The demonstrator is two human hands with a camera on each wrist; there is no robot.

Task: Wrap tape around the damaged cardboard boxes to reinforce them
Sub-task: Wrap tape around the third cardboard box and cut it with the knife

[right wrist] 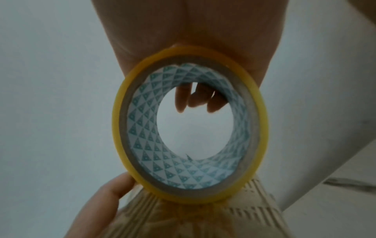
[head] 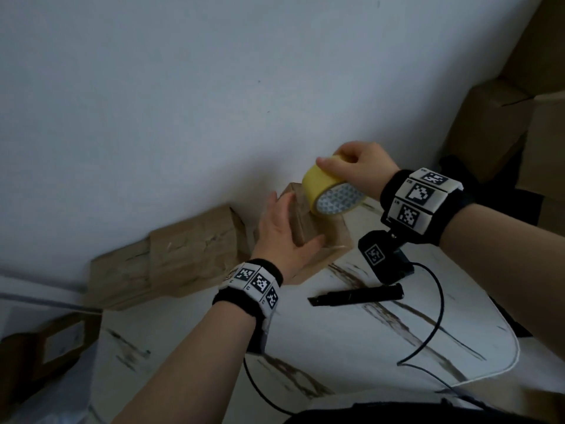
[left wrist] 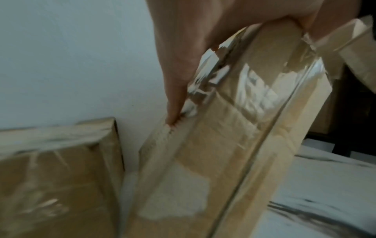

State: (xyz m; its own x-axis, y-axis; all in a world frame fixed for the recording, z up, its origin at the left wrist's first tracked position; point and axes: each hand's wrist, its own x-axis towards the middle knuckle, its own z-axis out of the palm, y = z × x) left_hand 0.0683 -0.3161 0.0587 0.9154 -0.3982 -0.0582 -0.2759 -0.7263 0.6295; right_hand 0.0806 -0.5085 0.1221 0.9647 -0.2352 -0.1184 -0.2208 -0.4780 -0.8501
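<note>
A small cardboard box (head: 305,231) stands tilted on the white table (head: 351,338), close to the wall, with glossy clear tape over its faces (left wrist: 234,136). My left hand (head: 281,228) grips it, fingers down the left side (left wrist: 177,90) and thumb on the near face. My right hand (head: 357,166) grips a yellow tape roll (head: 330,191) from above, pressed against the box's top end. In the right wrist view the roll (right wrist: 140,133) sits on the box's corrugated edge (right wrist: 254,217), and my left hand (right wrist: 101,201) touches its lower rim.
Two taped cardboard boxes (head: 189,249) lie along the wall to the left (left wrist: 57,177). A black marker-like tool (head: 354,295) and a black cable (head: 434,325) lie on the table near me. Larger brown cartons (head: 489,127) are stacked at the far right.
</note>
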